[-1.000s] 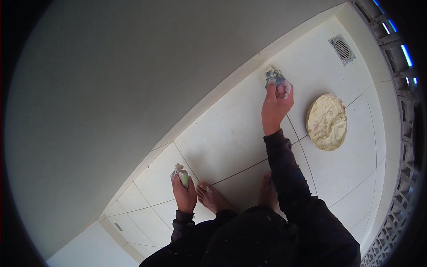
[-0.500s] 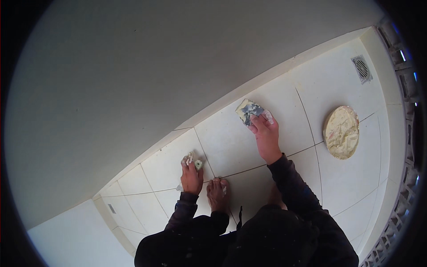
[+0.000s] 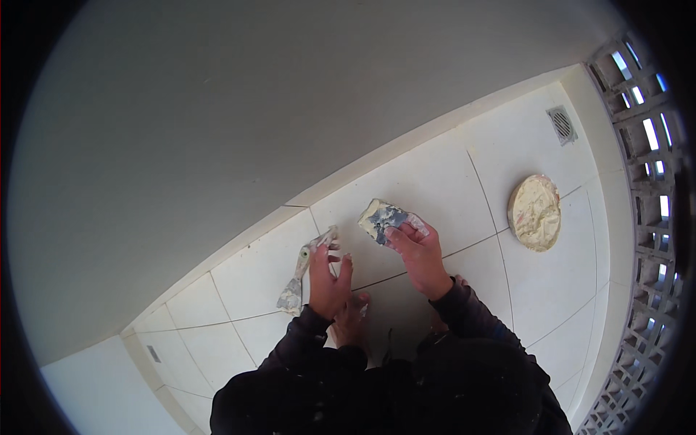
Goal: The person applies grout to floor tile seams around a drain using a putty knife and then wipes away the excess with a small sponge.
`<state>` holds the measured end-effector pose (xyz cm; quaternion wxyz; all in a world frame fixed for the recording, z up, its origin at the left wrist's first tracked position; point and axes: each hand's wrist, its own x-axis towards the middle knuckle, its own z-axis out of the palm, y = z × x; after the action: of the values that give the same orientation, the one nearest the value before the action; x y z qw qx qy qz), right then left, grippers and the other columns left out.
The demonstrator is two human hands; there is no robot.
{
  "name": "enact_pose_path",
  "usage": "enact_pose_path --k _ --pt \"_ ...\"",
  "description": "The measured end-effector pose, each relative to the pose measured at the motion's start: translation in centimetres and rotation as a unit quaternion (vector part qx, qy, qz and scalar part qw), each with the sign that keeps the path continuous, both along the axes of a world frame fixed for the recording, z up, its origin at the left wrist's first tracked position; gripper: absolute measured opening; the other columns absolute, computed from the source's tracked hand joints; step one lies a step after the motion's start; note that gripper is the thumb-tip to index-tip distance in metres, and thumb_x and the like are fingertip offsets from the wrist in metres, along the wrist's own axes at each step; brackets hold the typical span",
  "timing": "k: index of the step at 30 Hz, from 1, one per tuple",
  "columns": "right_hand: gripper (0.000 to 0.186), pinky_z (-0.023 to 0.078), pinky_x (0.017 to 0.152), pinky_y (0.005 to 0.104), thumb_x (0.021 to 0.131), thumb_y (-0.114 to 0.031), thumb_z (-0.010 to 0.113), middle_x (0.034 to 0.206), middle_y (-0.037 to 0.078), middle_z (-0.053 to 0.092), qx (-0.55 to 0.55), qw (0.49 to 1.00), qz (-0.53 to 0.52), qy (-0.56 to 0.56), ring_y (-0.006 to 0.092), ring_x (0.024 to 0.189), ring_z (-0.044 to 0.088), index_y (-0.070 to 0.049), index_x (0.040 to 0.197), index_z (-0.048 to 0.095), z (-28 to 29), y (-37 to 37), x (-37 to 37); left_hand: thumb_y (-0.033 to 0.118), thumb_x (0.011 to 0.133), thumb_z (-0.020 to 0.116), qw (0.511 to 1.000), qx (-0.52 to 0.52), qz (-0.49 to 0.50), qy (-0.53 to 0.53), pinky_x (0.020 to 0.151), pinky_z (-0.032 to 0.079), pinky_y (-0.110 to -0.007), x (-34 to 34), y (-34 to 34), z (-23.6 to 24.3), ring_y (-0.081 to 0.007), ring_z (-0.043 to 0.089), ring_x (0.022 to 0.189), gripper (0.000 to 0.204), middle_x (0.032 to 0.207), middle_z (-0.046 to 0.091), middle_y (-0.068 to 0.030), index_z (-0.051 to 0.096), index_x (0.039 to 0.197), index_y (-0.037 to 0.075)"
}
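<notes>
My left hand (image 3: 330,283) is at the left, with a putty-smeared putty knife (image 3: 291,296) held along the outer side of its fingers. The blade points back toward my sleeve, and the handle passes the fingertips; the thumb stands apart. My right hand (image 3: 422,257) grips a flat, squarish spreader (image 3: 383,220), grey and coated with cream putty, between thumb and fingers. White residue marks the fingers of both hands. Away to the right, a round, shallow container of cream putty (image 3: 535,212) rests on the tiles.
Pale floor tiles (image 3: 435,174) with dark joints lie below. A grey wall (image 3: 217,116) with a low skirting runs along the far side. There is a floor drain (image 3: 562,125) at the far right, beside a pierced block screen (image 3: 656,188). My bare foot (image 3: 351,319) is below my left hand.
My right hand has come nearer and slightly left with the spreader. My left hand has moved slightly right and turned, bringing the putty knife's blade into clear view. The whole view has shifted a little.
</notes>
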<state>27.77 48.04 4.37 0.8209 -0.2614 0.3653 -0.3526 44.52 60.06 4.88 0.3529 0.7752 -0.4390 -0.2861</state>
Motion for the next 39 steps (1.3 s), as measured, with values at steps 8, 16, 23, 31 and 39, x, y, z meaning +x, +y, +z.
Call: enact_pose_path --k 8,16,23,31,39 --pt "0.025 0.061 0.083 0.0344 0.095 -0.011 0.068 0.105 0.010 0.070 0.204 0.974 0.100 -0.005 0.0198 0.094 0.070 0.004 0.114 0.063 -4.1 0.8 8.8 0.005 0.097 0.060 0.993 -0.005 0.115 0.001 0.088 0.055 -0.034 3.8 5.1 -3.0 -0.0229 0.060 0.114 0.056 0.128 0.057 -0.0146 0.041 0.149 -0.001" --pt "0.020 0.061 0.078 0.0345 0.095 -0.015 0.069 0.100 0.011 0.067 0.251 0.962 0.110 0.015 0.0206 0.087 0.066 0.001 0.106 0.063 -6.4 -1.1 14.8 0.005 0.098 0.059 0.984 0.030 0.177 0.005 0.088 0.055 -0.034 5.5 9.0 -2.9 -0.0221 0.060 0.116 0.059 0.131 0.056 -0.0134 0.037 0.152 0.000" --pt "0.019 0.061 0.077 0.0328 0.096 -0.016 0.068 0.099 0.010 0.067 0.274 0.957 0.092 0.024 0.0198 0.086 0.066 -0.002 0.106 0.062 -6.3 -1.3 15.4 0.003 0.097 0.059 0.987 0.035 0.159 0.004 0.088 0.055 -0.034 5.8 8.9 -2.6 -0.0224 0.059 0.116 0.058 0.130 0.056 -0.0133 0.038 0.151 -0.001" --pt "0.019 0.063 0.088 0.0407 0.098 -0.012 0.065 0.100 0.014 0.064 0.284 0.957 0.053 -0.018 0.0257 0.091 0.067 0.004 0.106 0.060 -7.0 -1.6 15.8 0.002 0.095 0.058 0.986 0.036 0.161 0.009 0.088 0.056 -0.035 6.0 8.6 -2.5 -0.0238 0.059 0.116 0.059 0.130 0.055 -0.0142 0.037 0.150 -0.002" --pt "0.013 0.062 0.082 0.0307 0.102 -0.008 0.056 0.101 0.015 0.065 0.329 0.942 -0.004 -0.064 0.0220 0.090 0.067 0.005 0.107 0.056 -6.3 -1.9 16.9 0.005 0.095 0.060 0.983 0.018 0.184 0.019 0.084 0.054 -0.034 6.1 9.0 -2.5 -0.0234 0.062 0.109 0.056 0.123 0.058 -0.0143 0.041 0.146 -0.003"
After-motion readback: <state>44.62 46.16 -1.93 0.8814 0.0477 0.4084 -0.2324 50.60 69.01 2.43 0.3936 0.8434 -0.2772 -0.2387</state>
